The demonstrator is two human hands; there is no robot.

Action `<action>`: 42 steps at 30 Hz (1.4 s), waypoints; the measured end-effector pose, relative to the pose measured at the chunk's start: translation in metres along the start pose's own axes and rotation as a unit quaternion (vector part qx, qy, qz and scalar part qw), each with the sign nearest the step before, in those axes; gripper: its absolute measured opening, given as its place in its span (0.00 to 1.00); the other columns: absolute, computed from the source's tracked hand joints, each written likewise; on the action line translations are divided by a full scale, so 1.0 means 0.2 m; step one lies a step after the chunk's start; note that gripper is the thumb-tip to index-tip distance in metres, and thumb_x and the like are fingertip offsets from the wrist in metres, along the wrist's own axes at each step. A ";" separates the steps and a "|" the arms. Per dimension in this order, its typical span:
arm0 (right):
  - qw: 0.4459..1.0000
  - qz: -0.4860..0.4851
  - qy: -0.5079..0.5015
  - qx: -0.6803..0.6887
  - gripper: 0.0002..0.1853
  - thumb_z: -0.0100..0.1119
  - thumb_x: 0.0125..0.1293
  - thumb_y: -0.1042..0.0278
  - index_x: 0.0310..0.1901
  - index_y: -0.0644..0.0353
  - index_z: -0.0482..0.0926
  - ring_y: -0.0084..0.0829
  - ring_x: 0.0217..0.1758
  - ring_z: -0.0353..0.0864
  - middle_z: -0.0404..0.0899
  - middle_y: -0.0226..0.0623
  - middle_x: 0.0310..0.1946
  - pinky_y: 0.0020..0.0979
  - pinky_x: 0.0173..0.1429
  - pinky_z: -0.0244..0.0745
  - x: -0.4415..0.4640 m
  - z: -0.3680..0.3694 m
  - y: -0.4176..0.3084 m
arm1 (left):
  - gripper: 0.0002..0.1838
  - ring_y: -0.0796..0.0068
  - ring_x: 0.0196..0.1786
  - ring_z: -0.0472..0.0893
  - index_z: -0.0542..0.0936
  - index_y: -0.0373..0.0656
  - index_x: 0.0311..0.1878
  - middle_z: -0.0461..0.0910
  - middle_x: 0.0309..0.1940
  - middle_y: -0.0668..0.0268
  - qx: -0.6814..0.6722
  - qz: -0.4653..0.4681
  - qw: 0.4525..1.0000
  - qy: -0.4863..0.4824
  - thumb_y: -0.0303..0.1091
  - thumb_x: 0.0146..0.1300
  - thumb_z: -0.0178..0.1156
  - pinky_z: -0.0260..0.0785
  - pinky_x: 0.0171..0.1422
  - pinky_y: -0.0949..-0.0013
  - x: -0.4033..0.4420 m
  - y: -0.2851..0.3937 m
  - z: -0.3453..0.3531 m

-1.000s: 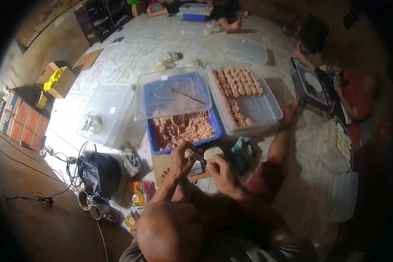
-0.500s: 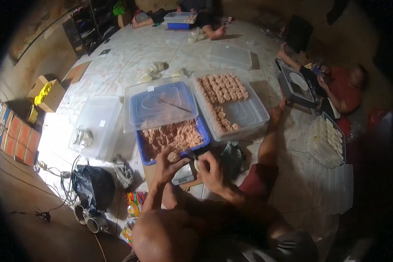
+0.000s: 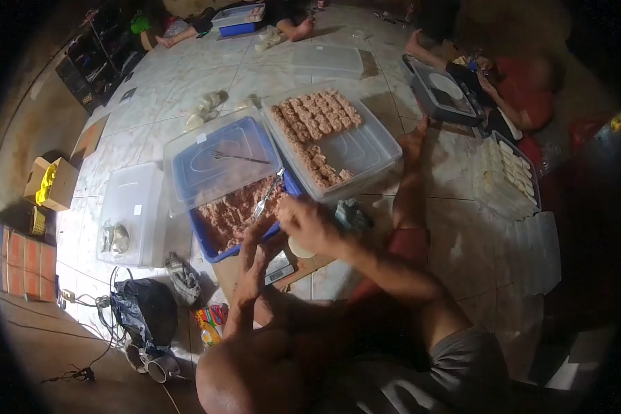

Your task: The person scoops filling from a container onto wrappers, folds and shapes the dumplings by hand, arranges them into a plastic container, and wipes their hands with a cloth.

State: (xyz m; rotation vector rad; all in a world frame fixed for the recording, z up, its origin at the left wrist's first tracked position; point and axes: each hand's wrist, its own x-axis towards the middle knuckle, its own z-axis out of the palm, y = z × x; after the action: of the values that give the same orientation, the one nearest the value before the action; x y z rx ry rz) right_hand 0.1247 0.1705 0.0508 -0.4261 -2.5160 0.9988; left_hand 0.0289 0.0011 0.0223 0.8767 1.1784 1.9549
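A blue tub (image 3: 204, 240) of pinkish minced filling (image 3: 221, 214) lies before me. My left hand (image 3: 250, 259) is at its near edge, fingers curled upward and partly covered by the other hand. My right hand (image 3: 312, 226) is closed over the tub's near right corner; what it grips is hidden. A shiny metal utensil (image 3: 264, 197), like a fork, slants over the filling beside my fingertips; whether a hand holds it is unclear. A pale round disc (image 3: 301, 248), like a dough wrapper, shows below my right hand. Under it are a small scale (image 3: 279, 266) and a board (image 3: 307, 274).
A clear tray (image 3: 383, 155) of filling portions stands behind right. A clear lid (image 3: 176, 148) with a fork (image 3: 241, 158) overlaps the tub. At left are a clear box (image 3: 145, 207) and a black bag (image 3: 143, 303). A co-worker (image 3: 524, 90) sits right, near stacked white pieces (image 3: 507, 172).
My right hand has moved up and left over the tub corner, in front of my left fingers. The metal utensil now shows over the filling. The whole view has shifted.
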 end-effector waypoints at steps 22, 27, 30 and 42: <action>0.967 0.123 -0.092 -0.205 0.25 0.48 0.74 0.48 0.43 0.67 0.82 0.54 0.47 0.81 0.81 0.60 0.43 0.46 0.51 0.75 0.41 -0.40 0.82 | 0.15 0.64 0.46 0.84 0.79 0.36 0.51 0.85 0.46 0.57 0.382 -0.066 0.911 -0.138 0.34 0.67 0.68 0.76 0.55 0.62 -0.03 -0.34 -0.13; 0.986 -0.031 0.078 -0.141 0.16 0.57 0.71 0.56 0.45 0.61 0.86 0.54 0.49 0.83 0.83 0.55 0.46 0.47 0.54 0.78 0.46 -0.36 0.30 | 0.16 0.56 0.60 0.77 0.82 0.44 0.52 0.82 0.53 0.61 0.666 0.207 0.690 -0.193 0.42 0.66 0.62 0.63 0.69 0.45 -0.04 -0.59 -0.15; 0.983 -0.121 -0.041 -0.135 0.07 0.60 0.65 0.69 0.39 0.61 0.86 0.48 0.48 0.82 0.81 0.47 0.41 0.45 0.54 0.75 0.51 -0.09 0.19 | 0.24 0.54 0.65 0.75 0.80 0.43 0.62 0.81 0.56 0.55 0.704 0.133 0.645 -0.267 0.44 0.66 0.60 0.60 0.73 0.45 -0.02 -0.65 -0.19; 0.826 -0.314 -0.113 -0.455 0.08 0.58 0.60 0.68 0.31 0.55 0.87 0.36 0.51 0.78 0.83 0.36 0.37 0.38 0.61 0.68 0.58 0.49 0.51 | 0.20 0.57 0.44 0.85 0.79 0.35 0.54 0.87 0.44 0.58 0.366 -0.100 0.920 -0.101 0.40 0.67 0.69 0.76 0.47 0.62 -0.06 -0.39 -0.18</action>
State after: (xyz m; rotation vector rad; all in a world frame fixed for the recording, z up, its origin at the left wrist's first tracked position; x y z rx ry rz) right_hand -0.0090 0.2329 -0.0564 0.3143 -2.8736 -0.4705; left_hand 0.0231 0.0030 -0.0635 1.2286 1.8247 1.2072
